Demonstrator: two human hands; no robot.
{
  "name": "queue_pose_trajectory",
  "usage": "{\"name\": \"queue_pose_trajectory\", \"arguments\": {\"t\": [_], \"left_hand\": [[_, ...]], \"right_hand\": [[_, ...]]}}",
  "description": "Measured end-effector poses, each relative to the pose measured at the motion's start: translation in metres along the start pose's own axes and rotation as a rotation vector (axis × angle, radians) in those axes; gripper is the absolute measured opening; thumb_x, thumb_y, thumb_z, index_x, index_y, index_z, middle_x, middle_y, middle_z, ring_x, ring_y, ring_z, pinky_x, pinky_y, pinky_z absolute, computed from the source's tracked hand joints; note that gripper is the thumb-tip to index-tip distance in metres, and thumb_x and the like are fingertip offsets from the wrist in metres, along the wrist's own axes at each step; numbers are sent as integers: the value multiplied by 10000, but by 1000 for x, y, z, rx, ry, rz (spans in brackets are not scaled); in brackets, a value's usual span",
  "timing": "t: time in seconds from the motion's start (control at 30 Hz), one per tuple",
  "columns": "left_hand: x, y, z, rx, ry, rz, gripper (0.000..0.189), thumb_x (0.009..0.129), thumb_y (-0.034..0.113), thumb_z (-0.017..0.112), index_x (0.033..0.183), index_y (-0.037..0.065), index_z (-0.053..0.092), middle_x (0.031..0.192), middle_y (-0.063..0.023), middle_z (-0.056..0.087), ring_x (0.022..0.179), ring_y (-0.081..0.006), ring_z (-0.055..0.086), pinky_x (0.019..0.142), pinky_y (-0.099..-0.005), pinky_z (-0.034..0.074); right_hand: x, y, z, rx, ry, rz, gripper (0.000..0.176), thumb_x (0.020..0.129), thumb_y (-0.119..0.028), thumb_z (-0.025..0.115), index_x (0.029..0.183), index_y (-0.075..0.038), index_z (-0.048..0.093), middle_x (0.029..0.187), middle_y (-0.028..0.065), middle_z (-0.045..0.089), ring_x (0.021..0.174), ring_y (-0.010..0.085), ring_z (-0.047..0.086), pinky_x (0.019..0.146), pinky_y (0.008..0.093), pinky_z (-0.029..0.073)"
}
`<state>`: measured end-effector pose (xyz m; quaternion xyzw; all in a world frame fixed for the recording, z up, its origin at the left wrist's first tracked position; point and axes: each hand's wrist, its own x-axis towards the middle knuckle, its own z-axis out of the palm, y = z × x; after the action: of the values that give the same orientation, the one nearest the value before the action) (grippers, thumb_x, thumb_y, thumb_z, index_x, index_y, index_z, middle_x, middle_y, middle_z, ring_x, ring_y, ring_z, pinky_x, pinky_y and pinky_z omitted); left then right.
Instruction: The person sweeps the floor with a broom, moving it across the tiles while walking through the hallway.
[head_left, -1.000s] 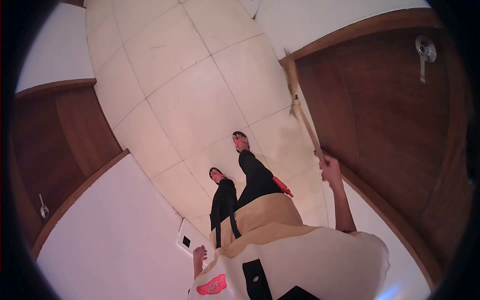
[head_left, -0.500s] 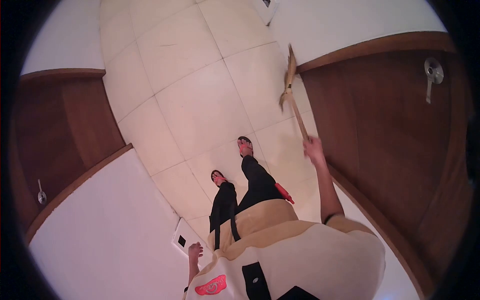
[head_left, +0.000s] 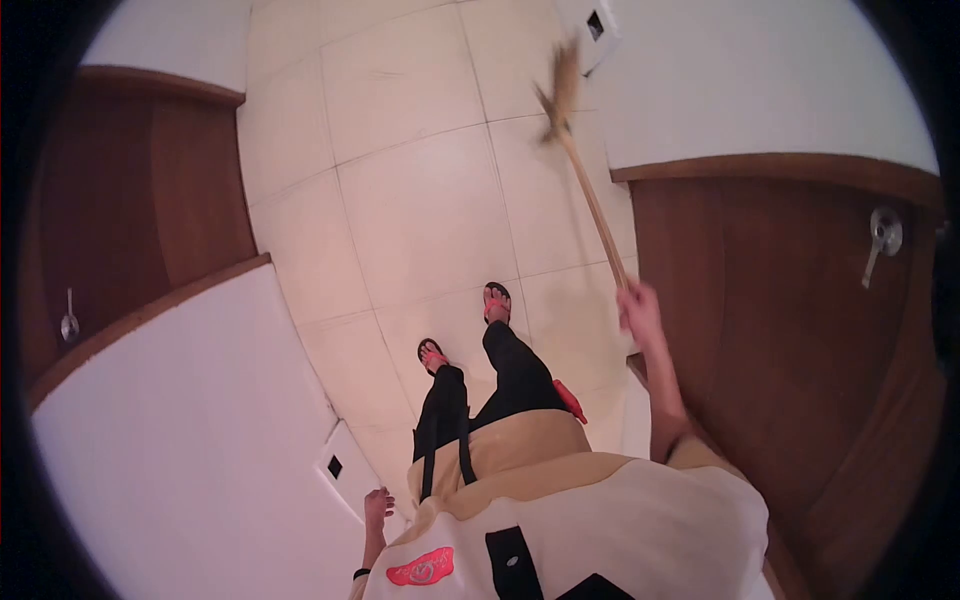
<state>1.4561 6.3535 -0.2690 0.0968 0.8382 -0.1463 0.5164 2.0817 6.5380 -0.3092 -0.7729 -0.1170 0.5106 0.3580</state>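
Observation:
My right hand (head_left: pixel 641 308) is closed around the end of a long, thin-handled broom (head_left: pixel 590 200). The broom reaches forward from my hand, and its straw-coloured bristles (head_left: pixel 562 88), blurred by motion, are over the tiles near the right wall. My left hand (head_left: pixel 379 503) hangs low on the left, beside the white wall, with its fingers curled loosely and nothing visible in it.
Cream floor tiles (head_left: pixel 420 200) run between two white walls. A brown door (head_left: pixel 800 290) with a metal handle stands on the right, another brown door (head_left: pixel 130 190) on the left. White panels with black openings sit low on both walls. My sandalled feet are below me.
The broom has swung forward and up in view, its bristles farther from me. My right hand has shifted slightly right. Doors and walls have shifted in view, and more of the right wall panel shows.

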Motion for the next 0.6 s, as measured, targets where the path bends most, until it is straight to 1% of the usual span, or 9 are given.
{"name": "queue_pose_trajectory", "arguments": {"t": [0.1,0.17,0.2,0.3,0.33,0.37,0.47,0.5,0.6], "left_hand": [[0,-19,39,6,-61,-122,264,786,292,452,815,42,530,646,-61,555,539,-148,533,426,-269,432],[1,-31,58,140,-170,93,292,783,293,444,841,23,537,691,-81,568,606,-169,560,468,-303,461],[-1,-37,64,173,-194,225,298,784,293,440,851,20,539,707,-86,572,623,-175,565,480,-309,467],[-5,-45,80,157,-171,294,315,788,295,432,885,16,540,756,-97,577,665,-191,574,512,-318,479],[-3,-49,81,151,-166,286,311,789,295,434,884,19,539,754,-95,577,659,-189,573,508,-314,478],[-6,-50,82,116,-143,220,308,790,296,436,884,21,538,751,-93,578,653,-185,572,504,-311,476],[-39,-24,77,-63,-36,-82,301,792,301,446,881,27,532,742,-87,580,632,-174,568,495,-306,469],[-36,-33,76,-110,-48,-85,296,792,304,450,877,32,531,737,-84,580,624,-170,566,491,-303,466],[-21,-65,76,-233,-75,-94,287,792,311,458,867,43,528,726,-76,579,605,-160,561,483,-295,459]], "right_hand": [[-75,41,-17,17,-17,218,21,783,-71,449,781,-67,470,533,-46,350,357,24,300,299,184,234],[-86,55,-9,202,-38,407,10,772,-48,457,771,-56,451,586,-30,383,382,36,303,329,185,256],[-75,71,0,277,-79,436,29,770,-55,461,745,-50,445,573,-26,382,383,46,307,339,189,262],[-3,118,51,429,-240,446,104,746,-45,458,645,-42,432,518,-14,366,389,78,321,358,203,262],[26,104,91,401,-175,453,140,717,-24,436,581,-50,417,484,-8,347,385,92,322,352,217,249],[68,108,120,531,-333,312,134,697,-5,408,572,-54,412,488,-2,357,385,97,328,347,219,237],[198,39,210,679,-512,144,115,729,-23,369,626,-19,423,527,7,383,401,84,335,326,213,237],[234,1,234,771,-535,280,122,747,-34,372,644,-9,432,525,2,377,404,70,328,325,198,236],[273,-92,263,555,-472,80,69,745,-24,437,679,-6,433,552,-3,386,383,52,298,324,182,222]]}}
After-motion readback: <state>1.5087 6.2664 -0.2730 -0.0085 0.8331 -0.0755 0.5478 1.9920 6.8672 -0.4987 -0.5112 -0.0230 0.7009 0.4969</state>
